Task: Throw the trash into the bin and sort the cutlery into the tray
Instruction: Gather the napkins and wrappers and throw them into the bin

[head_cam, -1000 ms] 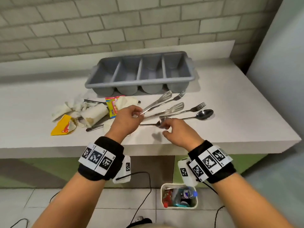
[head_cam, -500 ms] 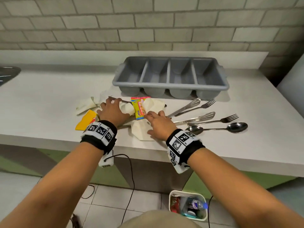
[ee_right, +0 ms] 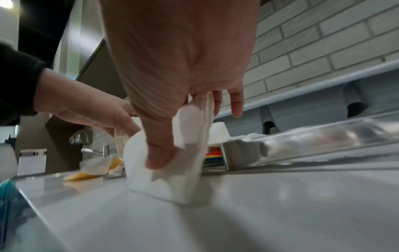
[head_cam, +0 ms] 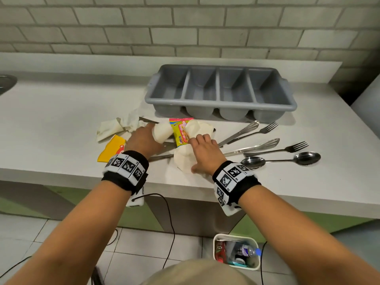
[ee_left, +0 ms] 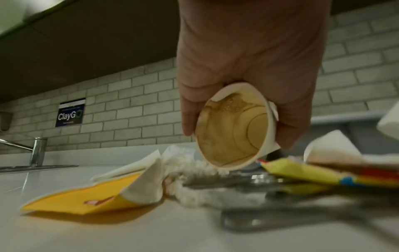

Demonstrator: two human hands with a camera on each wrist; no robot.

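My left hand (head_cam: 144,138) grips a used white paper cup (head_cam: 163,131) lying on its side; in the left wrist view the stained inside of the cup (ee_left: 234,133) faces the camera. My right hand (head_cam: 202,150) pinches a crumpled white paper cup (head_cam: 183,159) near the counter's front edge, its thumb pressed into that crumpled cup (ee_right: 172,163). A colourful snack wrapper (head_cam: 181,131), a yellow packet (head_cam: 111,148) and crumpled tissue (head_cam: 115,127) lie around them. Forks (head_cam: 292,148), spoons (head_cam: 306,158) and tongs (head_cam: 242,132) lie to the right.
The grey four-compartment cutlery tray (head_cam: 221,92) stands at the back of the white counter (head_cam: 61,120), its compartments bare. A small white bin (head_cam: 236,250) holding trash sits on the floor below the counter edge. A tap (ee_left: 36,151) stands far left.
Both hands left the cutlery and moved left onto the trash pile. The left hand now grips a paper cup and the right hand pinches a crumpled one.
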